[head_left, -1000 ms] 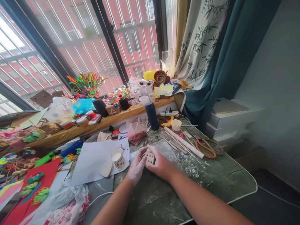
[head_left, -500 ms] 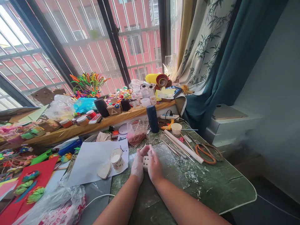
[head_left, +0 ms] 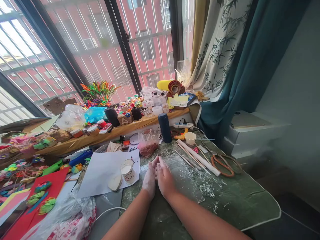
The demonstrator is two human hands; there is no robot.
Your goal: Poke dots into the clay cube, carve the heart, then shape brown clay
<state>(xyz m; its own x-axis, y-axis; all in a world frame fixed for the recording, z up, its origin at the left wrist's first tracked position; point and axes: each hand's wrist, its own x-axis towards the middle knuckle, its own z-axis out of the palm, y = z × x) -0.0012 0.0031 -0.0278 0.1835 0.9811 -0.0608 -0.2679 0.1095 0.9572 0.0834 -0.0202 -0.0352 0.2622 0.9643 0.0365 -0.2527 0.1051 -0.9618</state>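
Note:
A small off-white clay block with round holes is cupped between my two hands, mostly covered by them. My left hand, dusted white, presses along its left side with the fingers pointing forward. Against the right side lies my right hand, its thumb and fingers curved around the block, and the fingertips of both hands meet at the far end. Underneath is a clear sheet smeared with white residue. Left of my hands, a paper cup of white powder stands on white paper, beside a flat pale clay piece.
To the right lie a white rolling pin, thin wooden sticks and scissors with brown handles. A dark blue cylinder, a paper bowl and a bag of reddish material stand behind. A crumpled plastic bag lies front left.
My hands have closed further around the clay block, so less of its holed face shows. The view has shifted slightly; the other things stay where they were.

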